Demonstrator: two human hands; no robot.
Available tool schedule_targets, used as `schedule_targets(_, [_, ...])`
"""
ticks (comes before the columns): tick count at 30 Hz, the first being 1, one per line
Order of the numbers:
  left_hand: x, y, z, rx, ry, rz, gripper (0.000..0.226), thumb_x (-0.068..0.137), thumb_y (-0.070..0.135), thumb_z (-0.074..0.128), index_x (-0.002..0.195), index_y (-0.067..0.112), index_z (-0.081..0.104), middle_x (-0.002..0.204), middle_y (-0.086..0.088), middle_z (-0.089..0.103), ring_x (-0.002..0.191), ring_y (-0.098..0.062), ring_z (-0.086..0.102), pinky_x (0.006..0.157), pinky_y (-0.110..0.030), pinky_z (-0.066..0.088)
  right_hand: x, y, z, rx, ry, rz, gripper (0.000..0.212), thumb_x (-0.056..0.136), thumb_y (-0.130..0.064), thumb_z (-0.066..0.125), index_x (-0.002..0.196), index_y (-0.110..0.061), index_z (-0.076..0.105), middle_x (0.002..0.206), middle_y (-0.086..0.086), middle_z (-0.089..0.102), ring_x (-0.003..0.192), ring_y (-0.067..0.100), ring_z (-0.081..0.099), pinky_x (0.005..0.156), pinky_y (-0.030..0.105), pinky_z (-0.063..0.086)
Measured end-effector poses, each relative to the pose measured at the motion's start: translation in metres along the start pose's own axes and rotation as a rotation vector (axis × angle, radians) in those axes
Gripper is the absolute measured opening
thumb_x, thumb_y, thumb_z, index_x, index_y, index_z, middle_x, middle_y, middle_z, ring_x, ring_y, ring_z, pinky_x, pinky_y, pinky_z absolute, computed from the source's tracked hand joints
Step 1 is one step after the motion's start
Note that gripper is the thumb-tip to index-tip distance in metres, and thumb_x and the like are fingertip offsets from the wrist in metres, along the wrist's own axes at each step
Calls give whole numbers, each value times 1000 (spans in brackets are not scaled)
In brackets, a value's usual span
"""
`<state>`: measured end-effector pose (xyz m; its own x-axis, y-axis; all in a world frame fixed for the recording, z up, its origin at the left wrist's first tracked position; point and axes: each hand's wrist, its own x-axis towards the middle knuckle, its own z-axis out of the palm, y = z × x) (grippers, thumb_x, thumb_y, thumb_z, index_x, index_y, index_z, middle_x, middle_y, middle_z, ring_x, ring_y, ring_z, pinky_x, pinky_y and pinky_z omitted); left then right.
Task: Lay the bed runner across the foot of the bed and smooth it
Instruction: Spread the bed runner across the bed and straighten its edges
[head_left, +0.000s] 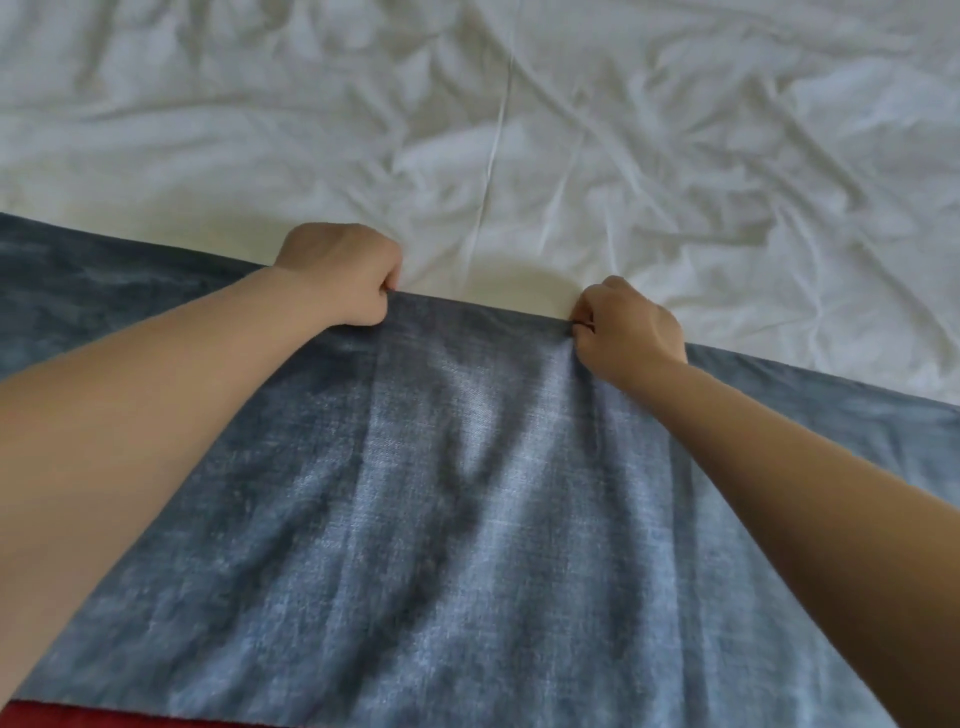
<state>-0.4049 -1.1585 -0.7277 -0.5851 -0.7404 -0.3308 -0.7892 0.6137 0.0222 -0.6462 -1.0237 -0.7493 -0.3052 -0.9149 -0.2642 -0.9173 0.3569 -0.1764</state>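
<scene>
The blue-grey, denim-textured woven bed runner (467, 493) lay across the near part of the bed, over the wrinkled white cotton sheet (623, 156). Its far edge ran as a straight line from left to right. Soft lengthwise folds showed in the cloth between the two arms. The left hand (343, 275) was closed and pinched that far edge. The right hand (628, 332) was closed likewise and pinched the same edge, well apart from the left. A strip of red fabric (78, 717) showed under the runner's near edge.
</scene>
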Motion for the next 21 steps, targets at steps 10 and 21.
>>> schedule_targets(10, [-7,-6,19,108,168,36,13,87,11,57,95,16,66,98,-2,62,82,-26,61,57,-28,43,2,1,-2,-1,-7,28,17,90,-28,46,92,-21,62,101,0,54,85,25,58,75,38,50])
schedule_targets(21, [-12,-14,11,219,169,-17,15,88,9,54,98,14,64,99,-7,60,88,-28,57,58,-31,38,1,-4,-4,-136,-13,48,21,93,-28,53,107,-13,60,108,6,53,97,28,56,75,37,47])
